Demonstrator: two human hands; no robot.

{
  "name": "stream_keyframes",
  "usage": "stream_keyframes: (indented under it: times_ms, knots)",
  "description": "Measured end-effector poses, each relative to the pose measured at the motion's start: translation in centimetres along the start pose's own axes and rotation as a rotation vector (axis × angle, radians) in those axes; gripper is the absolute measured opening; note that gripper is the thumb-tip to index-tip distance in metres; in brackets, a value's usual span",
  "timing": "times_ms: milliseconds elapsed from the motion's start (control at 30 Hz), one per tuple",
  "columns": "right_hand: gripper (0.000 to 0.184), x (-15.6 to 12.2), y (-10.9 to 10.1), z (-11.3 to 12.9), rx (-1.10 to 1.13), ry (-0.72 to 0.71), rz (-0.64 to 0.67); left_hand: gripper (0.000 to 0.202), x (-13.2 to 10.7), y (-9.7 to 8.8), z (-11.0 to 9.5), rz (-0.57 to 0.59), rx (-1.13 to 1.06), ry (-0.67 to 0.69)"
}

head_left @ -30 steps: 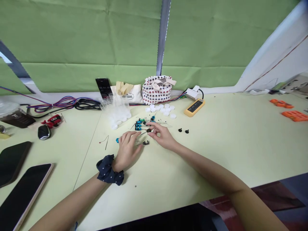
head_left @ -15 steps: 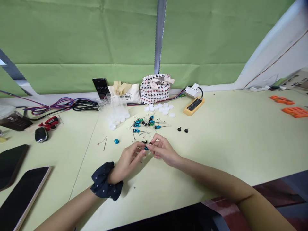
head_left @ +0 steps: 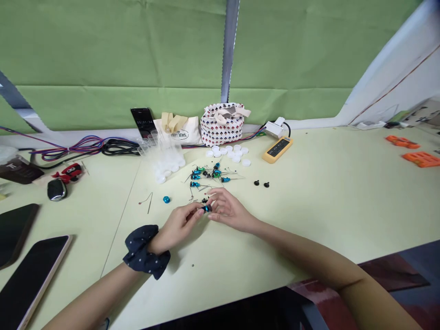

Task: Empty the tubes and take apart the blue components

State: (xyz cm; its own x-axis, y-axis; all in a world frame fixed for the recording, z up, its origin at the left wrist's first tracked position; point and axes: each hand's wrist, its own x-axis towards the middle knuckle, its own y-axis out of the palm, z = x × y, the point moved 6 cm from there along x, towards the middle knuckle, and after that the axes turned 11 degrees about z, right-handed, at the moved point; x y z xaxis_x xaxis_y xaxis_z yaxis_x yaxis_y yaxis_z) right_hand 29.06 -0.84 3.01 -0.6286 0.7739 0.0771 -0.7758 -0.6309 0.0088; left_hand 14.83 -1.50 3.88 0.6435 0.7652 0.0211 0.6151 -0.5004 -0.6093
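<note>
My left hand (head_left: 178, 223) and my right hand (head_left: 228, 211) meet over the pale green table (head_left: 309, 201), fingertips pinched together on a small blue part (head_left: 206, 209). A dark dotted scrunchie (head_left: 141, 251) sits on my left wrist. Just beyond the hands lies a scatter of small blue and green parts with thin metal pins (head_left: 209, 176). A single blue bead (head_left: 166, 200) and a bent pin (head_left: 148, 201) lie to the left. Two black knobs (head_left: 261, 184) rest to the right.
White caps (head_left: 228, 153) and clear vials (head_left: 163, 156) stand behind the parts. At the back are a patterned bag (head_left: 222, 123), a cloth bag (head_left: 177, 130), a propped phone (head_left: 140, 121), a yellow meter (head_left: 277, 149) and cables (head_left: 89, 146). Two phones (head_left: 30, 270) lie at left, orange pieces (head_left: 415, 153) at right.
Both hands pulled back from the pile of parts toward me. They now hold a small blue part between their fingertips.
</note>
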Motion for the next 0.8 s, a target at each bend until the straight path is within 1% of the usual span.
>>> stream_keyframes:
  times_ms: [33, 100, 133, 200, 233, 267, 367, 400, 433, 500, 533, 567, 600, 633, 700, 733, 767, 800]
  knots:
    - [0.044, 0.1, 0.0, -0.5, 0.035, 0.056, 0.009, 0.03, 0.0, 0.0, 0.2, -0.006, 0.038, -0.015]
    - [0.037, 0.4, 0.0, -1.5, 0.09, 0.157, 0.014, 0.029, 0.1, 0.2, 0.3, -0.014, 0.125, -0.032]
    - [0.036, 0.4, -0.2, -1.7, 0.1, 0.166, -0.004, 0.029, 0.1, 0.3, 0.2, -0.02, 0.165, -0.037]
    - [0.035, 0.6, -0.7, -1.5, 0.123, 0.105, -0.077, 0.027, 0.1, 0.4, -0.1, -0.038, 0.226, -0.052]
    - [0.037, 0.6, -1.0, -1.3, 0.146, 0.076, -0.112, 0.026, 0.0, 0.4, -0.2, -0.05, 0.248, -0.058]
    - [0.04, 0.5, -1.1, -1.4, 0.179, 0.083, -0.124, 0.026, 0.0, 0.4, -0.4, -0.064, 0.268, -0.061]
    - [0.04, 0.4, -0.4, -2.3, 0.223, 0.263, -0.031, 0.025, 0.0, 0.4, -0.6, -0.097, 0.322, -0.054]
    - [0.042, 0.4, -0.2, -2.3, 0.201, 0.282, -0.005, 0.025, 0.0, 0.4, -0.5, -0.103, 0.334, -0.051]
    - [0.04, 0.4, -0.2, -2.0, 0.175, 0.251, 0.003, 0.025, 0.0, 0.4, -0.4, -0.108, 0.34, -0.052]
    - [0.035, 0.4, -0.5, -0.8, 0.147, 0.092, -0.033, 0.024, -0.1, 0.1, 0.0, -0.131, 0.343, -0.065]
    - [0.044, 0.4, -0.7, -0.4, 0.157, 0.026, -0.06, 0.023, -0.1, -0.1, 0.3, -0.148, 0.346, -0.076]
    - [0.056, 0.4, -0.9, -0.2, 0.18, 0.005, -0.083, 0.023, -0.1, -0.2, 0.5, -0.164, 0.353, -0.086]
    - [0.061, 0.4, -1.0, -0.5, 0.206, 0.034, -0.094, 0.022, -0.1, -0.3, 0.6, -0.176, 0.364, -0.09]
    - [0.057, 0.5, -1.0, -1.0, 0.231, 0.106, -0.088, 0.022, -0.1, -0.4, 0.6, -0.18, 0.376, -0.091]
    - [0.042, 0.5, -0.6, -2.4, 0.258, 0.276, -0.034, 0.023, -0.1, -0.3, 0.5, -0.172, 0.406, -0.076]
    - [0.042, 0.5, -0.4, -2.8, 0.254, 0.32, 0.002, 0.023, -0.1, -0.2, 0.4, -0.163, 0.422, -0.065]
    - [0.043, 0.5, -0.3, -2.9, 0.244, 0.315, 0.031, 0.023, -0.1, -0.2, 0.3, -0.156, 0.438, -0.055]
    - [0.04, 0.7, -0.4, -2.6, 0.235, 0.261, 0.04, 0.024, -0.1, -0.2, 0.1, -0.153, 0.455, -0.05]
